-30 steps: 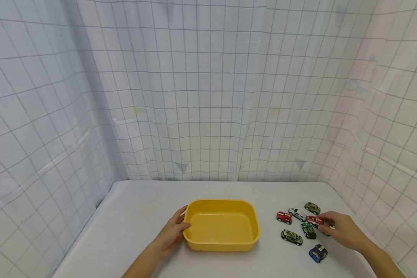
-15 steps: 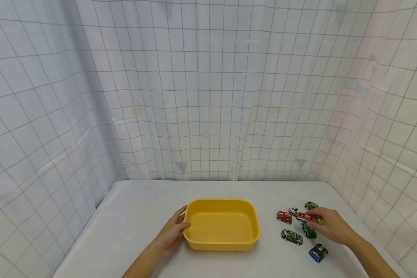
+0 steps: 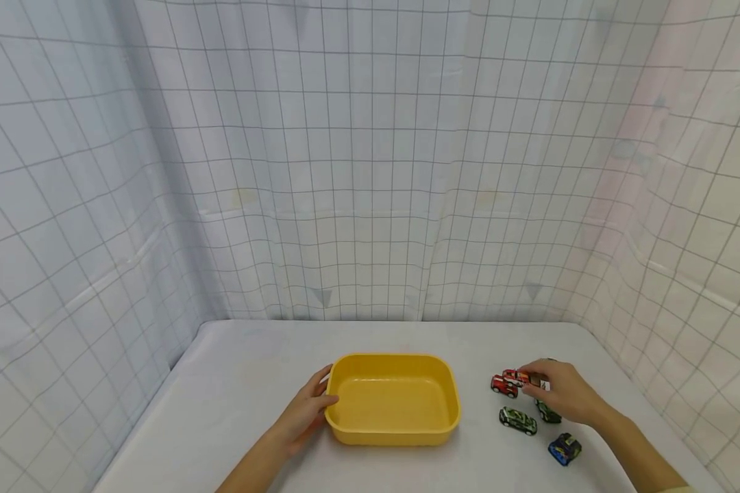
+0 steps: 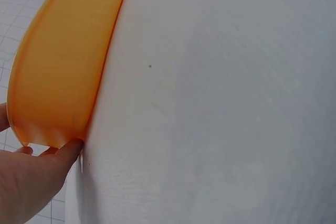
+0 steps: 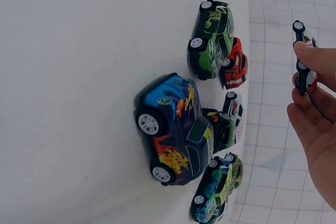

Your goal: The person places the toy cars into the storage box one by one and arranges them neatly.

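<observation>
Head view: a yellow, rounded plastic tray (image 3: pixel 395 404) stood on the white table (image 3: pixel 247 359) with no car inside; small toy cars (image 3: pixel 518 420) lay to its right, so the work seemed barely begun. Left wrist view: the left hand (image 4: pixel 31 184) had its grip curled round the tray's end. Right wrist view: the right hand (image 5: pixel 321 135), thumb opposite fingers, pinched a red-and-white toy car (image 5: pixel 304 80) above the table.

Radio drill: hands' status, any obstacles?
Left hand holds yellow rectangular plastic tray. Right hand pinches red-and-white toy car, aloft. Possible obstacle: red toy car, nearer tray.
</observation>
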Demonstrator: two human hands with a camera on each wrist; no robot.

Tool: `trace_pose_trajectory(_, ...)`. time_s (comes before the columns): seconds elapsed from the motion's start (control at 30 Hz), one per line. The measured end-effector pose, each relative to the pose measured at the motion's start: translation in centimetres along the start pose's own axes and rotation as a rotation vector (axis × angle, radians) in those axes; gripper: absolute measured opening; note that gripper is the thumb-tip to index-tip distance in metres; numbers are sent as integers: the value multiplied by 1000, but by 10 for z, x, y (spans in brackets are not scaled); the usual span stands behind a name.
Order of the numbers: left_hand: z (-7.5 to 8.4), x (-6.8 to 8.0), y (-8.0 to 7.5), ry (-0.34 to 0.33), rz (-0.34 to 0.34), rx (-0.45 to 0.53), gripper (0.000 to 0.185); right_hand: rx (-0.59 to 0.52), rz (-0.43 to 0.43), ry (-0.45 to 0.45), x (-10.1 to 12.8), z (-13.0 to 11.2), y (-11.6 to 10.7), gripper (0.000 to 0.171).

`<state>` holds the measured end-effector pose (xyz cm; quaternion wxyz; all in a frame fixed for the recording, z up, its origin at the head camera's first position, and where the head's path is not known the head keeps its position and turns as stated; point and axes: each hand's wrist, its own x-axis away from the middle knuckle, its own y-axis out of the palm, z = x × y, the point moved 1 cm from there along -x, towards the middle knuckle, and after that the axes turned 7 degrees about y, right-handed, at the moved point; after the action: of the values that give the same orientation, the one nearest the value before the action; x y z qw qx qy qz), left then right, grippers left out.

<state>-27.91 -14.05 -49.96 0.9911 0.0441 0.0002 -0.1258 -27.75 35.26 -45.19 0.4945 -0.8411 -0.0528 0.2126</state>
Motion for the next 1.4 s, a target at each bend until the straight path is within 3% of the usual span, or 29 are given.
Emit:
trace_pose_trajectory(0.4,-1,0,-3,-12,-6,11,76,0,-47,8,-19,-15,13,28)
trace_pose_trajectory(0.73,-1,-1,-2,-18,9,1,74,-56,-32,-133,-36,-33,28,23)
trace_pose_trajectory(1.4,-4,-2,-2,-14,2,11,73,-98,-88,-158,-52,-61,37,21)
